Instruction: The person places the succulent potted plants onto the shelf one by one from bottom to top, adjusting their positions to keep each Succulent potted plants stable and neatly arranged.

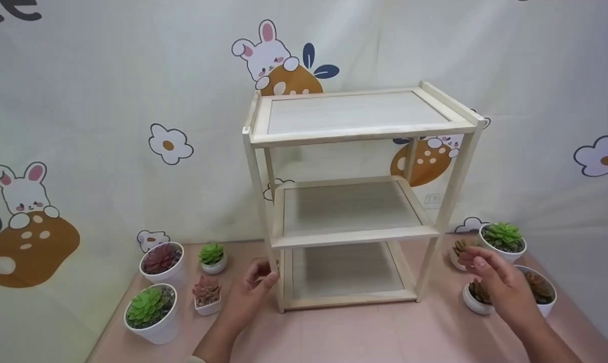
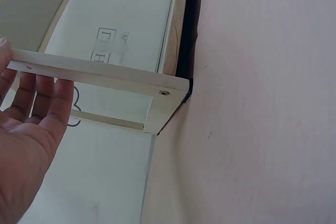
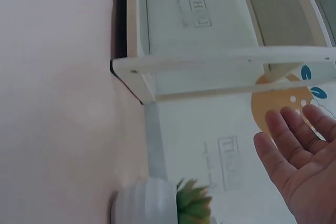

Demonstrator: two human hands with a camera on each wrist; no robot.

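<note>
A three-tier pale wooden shelf [image 1: 359, 237] stands upright on the pink tabletop. At its near left leg, my left hand [image 1: 248, 295] has its thumb on one side and its fingers behind, low down beneath the middle tier. The left wrist view shows the left hand [image 2: 31, 114] pinching that shelf leg [image 2: 100, 72] between thumb and fingers. My right hand [image 1: 503, 287] is apart from the shelf, to the right of its right leg, with fingers loosely extended and holding nothing. In the right wrist view the palm of the right hand [image 3: 307, 166] shows beside the shelf's right side [image 3: 226, 59].
Left of the shelf stand several potted succulents, among them a green one in a white pot [image 1: 155, 322] and a small pink one [image 1: 207, 297]. More stand at the right, including a green one [image 1: 503, 239] behind my right hand. A printed cloth [image 1: 203, 65] hangs behind.
</note>
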